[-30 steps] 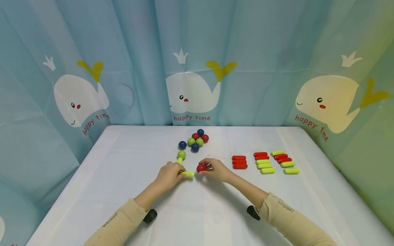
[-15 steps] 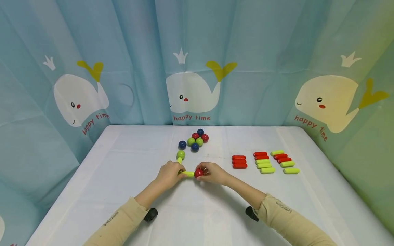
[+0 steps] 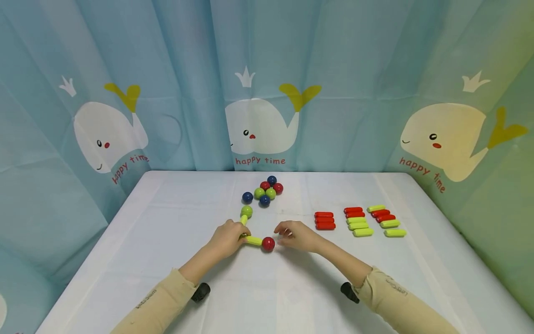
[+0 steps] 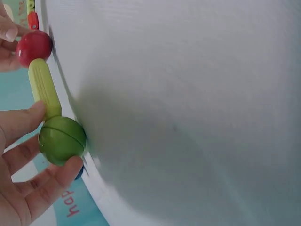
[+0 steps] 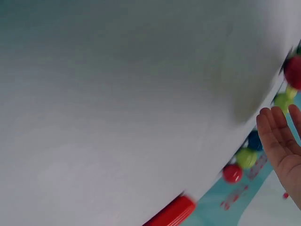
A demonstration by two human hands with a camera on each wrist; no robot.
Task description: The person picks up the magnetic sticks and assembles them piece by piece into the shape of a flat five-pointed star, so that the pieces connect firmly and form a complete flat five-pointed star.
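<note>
In the left wrist view, my left hand [image 3: 227, 239] grips a green ball [image 4: 62, 140] between thumb and fingers. In the head view that ball is hidden under the hand. A yellow-green stick [image 3: 253, 240] runs from it to a red ball [image 3: 268, 244], which touches the stick's right end. Another yellow-green stick [image 3: 244, 219] leads away from the hand to a second green ball [image 3: 247, 211]. Just right of the red ball, apart from it, my right hand [image 3: 298, 236] holds nothing, its fingers relaxed and spread.
Several blue, red and green balls [image 3: 264, 201] cluster at the table's back middle. To the right lie rows of red sticks [image 3: 325, 220] and yellow-green sticks [image 3: 357, 226]. A whale-print curtain [image 3: 263, 125] stands behind the white table [image 3: 167, 208].
My right hand brought the red ball to the stick's end, let it go and drew back right. The red ball and stick end have shifted slightly toward me; my left hand keeps its grip.
</note>
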